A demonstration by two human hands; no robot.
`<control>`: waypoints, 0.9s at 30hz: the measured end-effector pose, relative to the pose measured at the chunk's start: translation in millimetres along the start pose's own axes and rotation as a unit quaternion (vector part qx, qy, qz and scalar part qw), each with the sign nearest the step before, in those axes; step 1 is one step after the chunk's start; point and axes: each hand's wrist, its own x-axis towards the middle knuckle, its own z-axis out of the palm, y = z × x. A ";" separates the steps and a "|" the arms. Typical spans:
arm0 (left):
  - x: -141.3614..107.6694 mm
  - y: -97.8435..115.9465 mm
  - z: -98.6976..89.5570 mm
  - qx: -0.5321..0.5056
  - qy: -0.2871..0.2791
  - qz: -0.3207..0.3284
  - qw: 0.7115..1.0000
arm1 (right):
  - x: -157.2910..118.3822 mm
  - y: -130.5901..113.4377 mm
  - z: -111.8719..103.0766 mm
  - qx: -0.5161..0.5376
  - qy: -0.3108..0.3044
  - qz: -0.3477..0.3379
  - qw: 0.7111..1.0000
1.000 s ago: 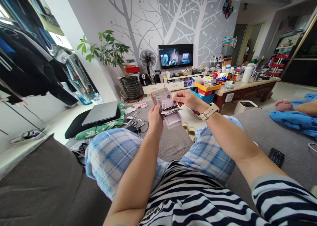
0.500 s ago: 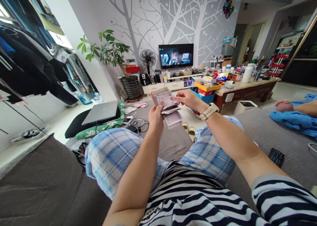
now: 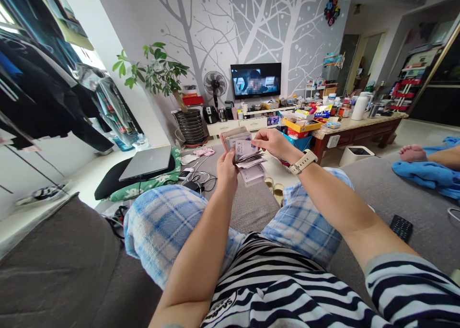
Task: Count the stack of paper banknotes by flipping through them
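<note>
A folded wad of banknotes (image 3: 251,161) is gripped in my left hand (image 3: 227,166), its thumb pressed across the front. Pinkish notes stick up at the back of the wad, and purplish ones fan out and hang down below. My right hand (image 3: 270,143) pinches the upper right edge of a purple banknote (image 3: 245,147) between thumb and fingers; that note still lies against the wad. A light-strapped watch is on my right wrist. Both hands are held up in front of me, above the gap between my knees.
A grey sofa (image 3: 251,213) extends before me and to both sides. Left, a closed laptop (image 3: 146,164) rests on cushions beside tangled cables. A remote (image 3: 401,228) and another person's foot (image 3: 412,153) are at right. Slippers (image 3: 278,192) lie on the floor; a cluttered table (image 3: 359,129) stands beyond.
The front note in the wad now shows more of its purple face under my right fingers. More note edges fan out below it. My hands have barely moved.
</note>
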 end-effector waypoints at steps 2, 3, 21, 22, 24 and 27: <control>0.4 0.1 0.1 -0.007 0.000 0.006 1.000 | 0.1 0.2 0.5 0.025 -0.007 -0.006 1.000; 0.3 0.3 0.3 -0.011 0.001 0.010 1.000 | -0.1 0.1 0.8 0.039 -0.014 -0.008 0.999; 0.2 0.7 0.8 -0.017 -0.007 0.012 1.000 | -0.7 -0.3 1.4 0.096 -0.066 -0.013 0.993; 0.1 0.8 0.9 -0.016 -0.006 0.012 1.000 | -0.8 -0.5 1.4 0.098 -0.068 -0.013 0.993; 0.1 1.0 0.9 -0.014 -0.005 0.010 1.000 | -1.0 -1.0 1.3 0.099 -0.070 -0.014 0.993; 0.4 1.2 0.4 -0.010 -0.004 0.008 1.000 | -1.2 -1.9 1.0 0.099 -0.069 -0.016 0.993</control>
